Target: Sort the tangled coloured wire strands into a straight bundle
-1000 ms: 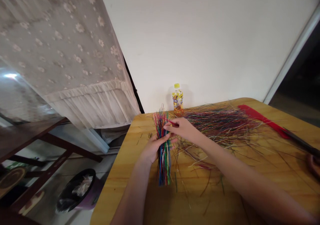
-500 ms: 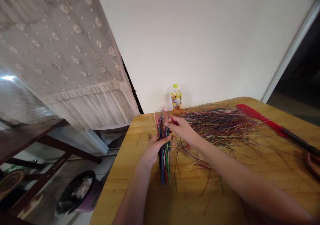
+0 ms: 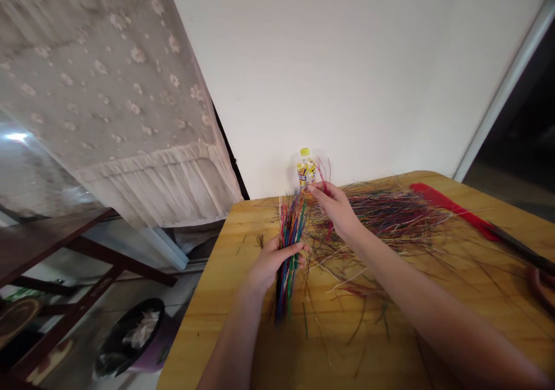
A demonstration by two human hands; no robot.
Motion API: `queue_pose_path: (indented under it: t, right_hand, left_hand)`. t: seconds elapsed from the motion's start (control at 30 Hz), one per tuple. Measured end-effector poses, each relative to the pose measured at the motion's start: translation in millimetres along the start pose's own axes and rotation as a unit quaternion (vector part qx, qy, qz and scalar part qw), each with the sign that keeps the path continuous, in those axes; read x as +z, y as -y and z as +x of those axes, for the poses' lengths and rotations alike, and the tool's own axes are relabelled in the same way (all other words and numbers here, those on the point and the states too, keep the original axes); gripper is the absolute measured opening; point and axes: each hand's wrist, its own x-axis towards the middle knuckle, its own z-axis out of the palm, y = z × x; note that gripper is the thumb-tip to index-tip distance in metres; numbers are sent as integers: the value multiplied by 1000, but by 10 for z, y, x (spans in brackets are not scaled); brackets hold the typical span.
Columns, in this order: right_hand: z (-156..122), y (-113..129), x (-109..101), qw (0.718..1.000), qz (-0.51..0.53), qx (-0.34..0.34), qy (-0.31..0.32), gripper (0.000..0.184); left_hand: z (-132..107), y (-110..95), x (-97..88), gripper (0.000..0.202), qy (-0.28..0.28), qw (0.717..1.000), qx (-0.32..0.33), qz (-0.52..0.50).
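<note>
My left hand (image 3: 277, 258) is wrapped round an upright bundle of thin coloured wires (image 3: 291, 222), mostly blue, green, red and white. The bundle's top fans out above my fingers and its lower end hangs below them. My right hand (image 3: 336, 205), fingers pinched, is up and to the right of the bundle, in front of the bottle. Several thin red wires (image 3: 322, 173) stick up from its grip. A large heap of loose multicoloured wires (image 3: 385, 208) lies on the table behind and to the right of that hand.
A bottle with a yellow cap (image 3: 305, 167) stands by the wall. Scissors (image 3: 520, 248) with a red cover (image 3: 451, 208) lie at the right of the wooden table (image 3: 208, 274). Stray wire pieces are scattered in front. A bin (image 3: 145, 338) stands on the floor at left.
My right hand has moved up and right, away from the bundle's top, with red wires now standing above it. The bundle in my left hand tilts slightly more to the right.
</note>
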Motion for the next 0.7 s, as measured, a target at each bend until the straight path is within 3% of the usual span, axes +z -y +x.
queue_pose_path:
  t: [0.23, 0.43, 0.7]
  right_hand:
    - [-46, 164, 11, 999, 3, -49, 24, 26]
    - [-69, 205, 25, 995, -14, -91, 28, 22]
    - [-32, 127, 16, 995, -17, -95, 26, 23]
  left_hand:
    - [-5, -11, 14, 29, 16, 996, 75, 51]
    - [-7, -10, 0, 28, 27, 995, 79, 60]
    - [15, 9, -42, 33, 32, 994, 75, 71]
